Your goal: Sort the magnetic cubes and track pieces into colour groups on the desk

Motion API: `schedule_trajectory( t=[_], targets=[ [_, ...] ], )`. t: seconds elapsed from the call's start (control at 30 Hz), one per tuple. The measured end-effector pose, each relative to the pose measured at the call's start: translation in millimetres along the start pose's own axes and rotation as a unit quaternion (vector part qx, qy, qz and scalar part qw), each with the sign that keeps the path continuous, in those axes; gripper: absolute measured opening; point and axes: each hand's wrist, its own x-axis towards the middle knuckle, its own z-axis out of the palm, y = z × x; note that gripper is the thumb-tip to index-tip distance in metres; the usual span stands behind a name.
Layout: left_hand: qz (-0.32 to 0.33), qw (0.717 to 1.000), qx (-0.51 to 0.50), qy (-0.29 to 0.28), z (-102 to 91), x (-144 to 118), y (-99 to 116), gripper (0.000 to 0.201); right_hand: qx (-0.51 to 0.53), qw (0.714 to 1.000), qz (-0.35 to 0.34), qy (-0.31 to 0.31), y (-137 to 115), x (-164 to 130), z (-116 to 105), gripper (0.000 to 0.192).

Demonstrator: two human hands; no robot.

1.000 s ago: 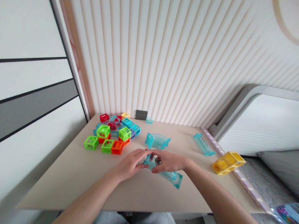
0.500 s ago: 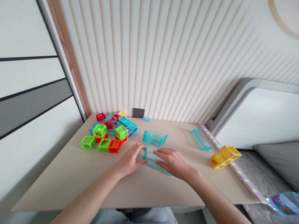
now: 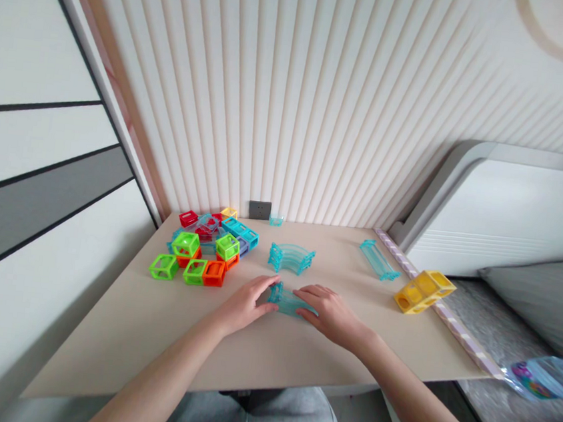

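A clear blue track piece lies on the beige table, pinched at its ends between both sets of fingertips. The left hand closes on its left end, the right hand on its right. Just beyond the fingers sits a curved blue track stack; farther past the left fingers, green and orange cube frames.
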Motion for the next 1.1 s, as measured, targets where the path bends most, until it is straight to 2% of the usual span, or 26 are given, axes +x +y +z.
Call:
schedule_trajectory(
  t=[0.23, 0.4, 0.47, 0.6, 0.8, 1.1],
  targets=[
    [-0.012, 1.0, 0.017, 0.004, -1.9, 0, 4, 0.047, 0.01, 1.0, 0.006, 0.007, -1, 3, 4, 0.04],
    [-0.005, 1.0, 0.011, 0.01, -1.7, -1, 5, 0.048, 0.024, 0.998, 0.036, 0.034, 12, -15, 5, 0.075],
    [0.002, 1.0, 0.009, 0.014, -1.2, -2, 4, 0.049, 0.037, 0.997, 0.063, 0.04, 18, -25, 5, 0.082],
    [0.009, 1.0, 0.013, 0.015, -0.7, -3, 3, 0.05, 0.084, 0.989, 0.105, 0.059, 25, -40, 10, 0.077],
    [0.013, 1.0, 0.008, 0.015, -1.5, -4, 0, 0.048, 0.148, 0.97, 0.134, 0.137, 26, -52, 28, 0.066],
    [0.005, 0.999, -0.033, 0.01, -2.1, -5, 0, 0.046, 0.174, 0.959, 0.146, 0.171, 26, -55, 35, 0.051]
  ],
)
